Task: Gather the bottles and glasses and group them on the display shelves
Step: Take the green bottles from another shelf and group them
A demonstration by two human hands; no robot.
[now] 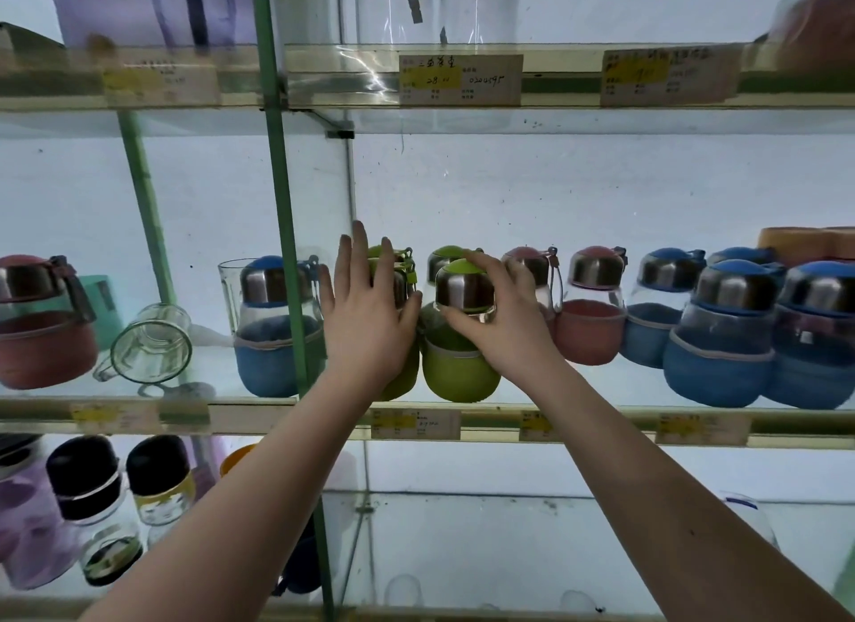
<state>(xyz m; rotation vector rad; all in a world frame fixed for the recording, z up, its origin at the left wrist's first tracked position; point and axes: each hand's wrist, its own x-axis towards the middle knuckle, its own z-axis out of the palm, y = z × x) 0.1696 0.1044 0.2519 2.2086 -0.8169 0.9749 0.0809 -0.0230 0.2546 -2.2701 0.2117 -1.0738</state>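
At the middle shelf: a person's right hand (504, 325) is clamped, fingers and thumb, round the brushed-steel cap of a squat green-sleeved glass bottle (458, 367) standing near the front edge of the glass shelf (601, 411).
Left hand: the left hand (370, 316), fingers straight and spread, presses flat on a second green bottle (400, 269) just beside the first and hides most of it.
Green group: a third green-topped bottle (446, 255) stands behind, and the three sit close together.
Done, by the look of it: to the right, colours run in blocks, pink-sleeved bottles (590, 330) first, then blue-sleeved bottles (721, 348) packed side by side.
Left to do, apparently: a lone blue bottle (273, 343) beyond the green metal post (287, 251), a clear glass mug (152, 343) lying on its side, and a red-sleeved bottle (41, 334) at far left.
Materials and shapes: round bellies in soft, fabric-like sleeves with grey trim; clear glass shoulders; shiny steel caps with domed coloured tops and carry loops.
Shelf front: paper price tags (414, 424).
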